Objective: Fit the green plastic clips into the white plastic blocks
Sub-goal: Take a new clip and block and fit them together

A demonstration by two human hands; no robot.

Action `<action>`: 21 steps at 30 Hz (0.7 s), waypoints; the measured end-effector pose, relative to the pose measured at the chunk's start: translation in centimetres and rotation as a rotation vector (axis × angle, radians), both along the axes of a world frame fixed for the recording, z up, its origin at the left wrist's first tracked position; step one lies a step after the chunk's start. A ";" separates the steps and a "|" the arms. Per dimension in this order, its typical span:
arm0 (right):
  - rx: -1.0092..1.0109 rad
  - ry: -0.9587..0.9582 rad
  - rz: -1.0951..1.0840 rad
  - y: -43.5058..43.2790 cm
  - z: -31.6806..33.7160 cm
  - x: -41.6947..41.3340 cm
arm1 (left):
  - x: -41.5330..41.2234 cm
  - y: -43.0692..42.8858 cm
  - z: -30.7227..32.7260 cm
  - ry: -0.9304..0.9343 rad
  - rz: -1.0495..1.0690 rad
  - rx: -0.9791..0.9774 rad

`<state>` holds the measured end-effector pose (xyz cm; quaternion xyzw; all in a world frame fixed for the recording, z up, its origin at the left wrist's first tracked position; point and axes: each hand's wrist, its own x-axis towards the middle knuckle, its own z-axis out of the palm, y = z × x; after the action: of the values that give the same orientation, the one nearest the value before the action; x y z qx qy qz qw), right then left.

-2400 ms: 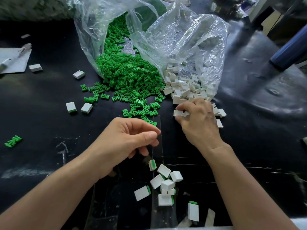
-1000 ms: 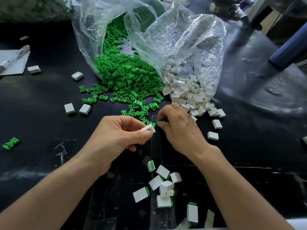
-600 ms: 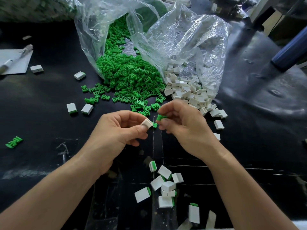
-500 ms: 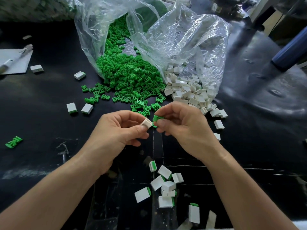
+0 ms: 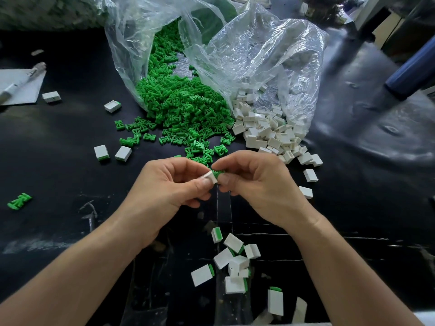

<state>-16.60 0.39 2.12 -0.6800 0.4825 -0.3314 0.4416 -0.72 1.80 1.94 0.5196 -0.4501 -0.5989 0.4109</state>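
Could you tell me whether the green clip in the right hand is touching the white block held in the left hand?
Touching. The head view shows the green clip butted against the white block with no gap between.

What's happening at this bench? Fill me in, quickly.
A person is assembling small parts by hand. The left hand pinches a white block while the right hand presses a green clip against its end; much of the clip shows outside it. Loose green clips and white blocks spill from clear bags behind, and finished pieces lie nearer the person.
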 end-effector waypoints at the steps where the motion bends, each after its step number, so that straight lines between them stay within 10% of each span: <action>1: 0.020 0.010 -0.001 0.0 0.0 0.0 | 0.0 0.0 0.0 -0.002 0.000 -0.005; 21: -0.078 0.280 0.112 0.3 0.3 -0.1 | 0.4 0.3 0.5 -0.057 -0.124 -0.022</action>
<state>-16.71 0.71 2.43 -0.7618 0.4875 -0.2268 0.3612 -0.28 2.09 2.46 0.5029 -0.4994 -0.6032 0.3658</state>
